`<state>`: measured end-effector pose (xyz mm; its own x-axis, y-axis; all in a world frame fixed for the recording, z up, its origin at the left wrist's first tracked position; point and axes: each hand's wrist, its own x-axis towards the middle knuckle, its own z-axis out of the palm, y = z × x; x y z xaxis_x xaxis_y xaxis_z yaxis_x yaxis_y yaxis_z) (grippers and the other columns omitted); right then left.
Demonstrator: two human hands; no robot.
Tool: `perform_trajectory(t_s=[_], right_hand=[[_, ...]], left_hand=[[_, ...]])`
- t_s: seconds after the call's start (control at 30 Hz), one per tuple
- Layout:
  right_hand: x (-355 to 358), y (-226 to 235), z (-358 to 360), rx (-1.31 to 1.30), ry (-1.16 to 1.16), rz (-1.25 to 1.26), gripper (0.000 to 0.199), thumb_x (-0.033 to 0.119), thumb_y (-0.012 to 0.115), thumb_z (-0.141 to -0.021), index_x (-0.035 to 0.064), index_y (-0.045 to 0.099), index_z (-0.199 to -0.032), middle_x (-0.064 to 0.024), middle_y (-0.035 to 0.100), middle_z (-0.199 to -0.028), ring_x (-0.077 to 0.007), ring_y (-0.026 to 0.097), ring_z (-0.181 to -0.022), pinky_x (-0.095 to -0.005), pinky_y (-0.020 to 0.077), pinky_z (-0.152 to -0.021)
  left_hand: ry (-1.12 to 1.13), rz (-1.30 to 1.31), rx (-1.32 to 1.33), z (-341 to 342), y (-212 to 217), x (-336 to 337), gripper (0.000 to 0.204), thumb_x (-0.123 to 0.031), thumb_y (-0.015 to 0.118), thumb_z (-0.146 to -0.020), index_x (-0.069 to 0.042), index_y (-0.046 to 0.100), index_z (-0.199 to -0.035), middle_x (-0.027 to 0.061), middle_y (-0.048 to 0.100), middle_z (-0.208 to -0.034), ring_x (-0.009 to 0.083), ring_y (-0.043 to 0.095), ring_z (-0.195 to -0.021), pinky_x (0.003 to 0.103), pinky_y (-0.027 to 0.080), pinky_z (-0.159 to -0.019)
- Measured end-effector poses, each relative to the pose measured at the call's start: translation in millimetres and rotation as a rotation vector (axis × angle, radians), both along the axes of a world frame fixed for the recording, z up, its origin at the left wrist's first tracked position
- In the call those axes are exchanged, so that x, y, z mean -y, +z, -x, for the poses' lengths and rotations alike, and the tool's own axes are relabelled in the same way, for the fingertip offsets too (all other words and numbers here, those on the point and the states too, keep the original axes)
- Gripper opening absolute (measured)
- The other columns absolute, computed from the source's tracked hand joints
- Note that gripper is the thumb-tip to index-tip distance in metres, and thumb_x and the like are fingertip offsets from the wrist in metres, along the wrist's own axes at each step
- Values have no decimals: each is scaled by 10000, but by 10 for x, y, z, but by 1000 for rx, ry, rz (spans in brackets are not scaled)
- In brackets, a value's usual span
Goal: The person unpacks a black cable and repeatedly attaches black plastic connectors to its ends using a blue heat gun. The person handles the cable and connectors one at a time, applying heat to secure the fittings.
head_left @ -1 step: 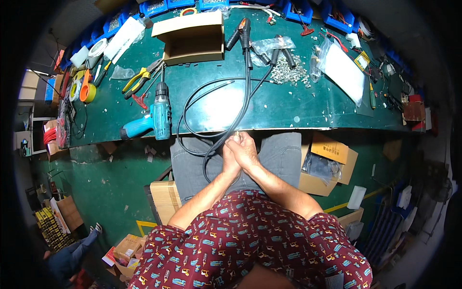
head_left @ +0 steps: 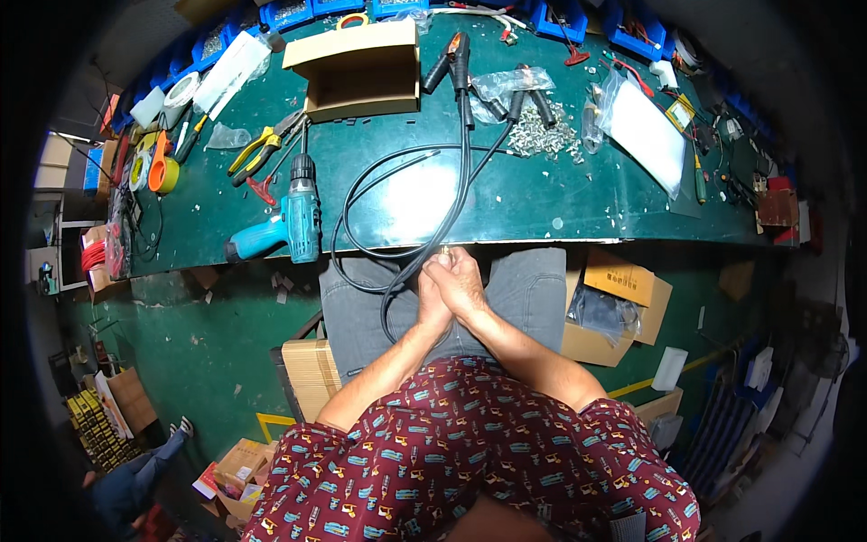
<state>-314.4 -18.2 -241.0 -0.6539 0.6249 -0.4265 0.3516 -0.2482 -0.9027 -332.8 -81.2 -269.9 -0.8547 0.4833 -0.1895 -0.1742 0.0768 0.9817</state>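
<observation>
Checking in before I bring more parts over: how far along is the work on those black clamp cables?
One black cable already carries a clamp at its far end on the green bench. In hand: the left hand and right hand are pressed together around the near cable ends at the bench edge. Still loose: more clamps and a scatter of small metal parts, so it looks partway.

Green workbench (head_left: pixel 542 194) with teal drill (head_left: pixel 287 224), open cardboard box (head_left: pixel 361 72), black cable (head_left: pixel 397 208), perhaps screws (head_left: pixel 542 137).

Teal cordless drill (head_left: pixel 287 224), open cardboard box (head_left: pixel 359 72), yellow-handled pliers (head_left: pixel 255 149), green workbench (head_left: pixel 560 199)
</observation>
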Motion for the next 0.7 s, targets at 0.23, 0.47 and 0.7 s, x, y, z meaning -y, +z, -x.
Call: perform_trajectory(t_s=[0.23, 0.47, 0.7], right_hand=[[-71, 60, 66, 53, 21, 45, 259, 111, 675, -870, -63, 640, -1059, -81, 691, -927, -137, 632, -859, -300, 519, -774], [-207, 74, 7, -95, 146, -60, 404, 268, 687, -902, -91, 621, -1075, -142, 693, -919, -165, 649, -782, -329, 527, -689], [-543, 656, -217, -255, 193, 783, 542, 511, 414, -1069, 25, 623, -1184, -96, 707, -932, -181, 688, -727, -297, 566, -635]], left_hand=[[1, -25, 17, 42, -154, -6, 273, -266, 508, -1078, -81, 570, -887, -21, 559, -830, 67, 494, -746, 271, 430, -607], [3, -100, 222, 105, 5, -89, 295, -269, 492, -1084, -84, 561, -865, -20, 569, -824, 56, 507, -684, 260, 408, -547], [-242, -210, 538, 302, 1331, 126, 183, -284, 481, -1087, -105, 496, -1121, -23, 483, -721, 80, 432, -535, 223, 354, -441]])
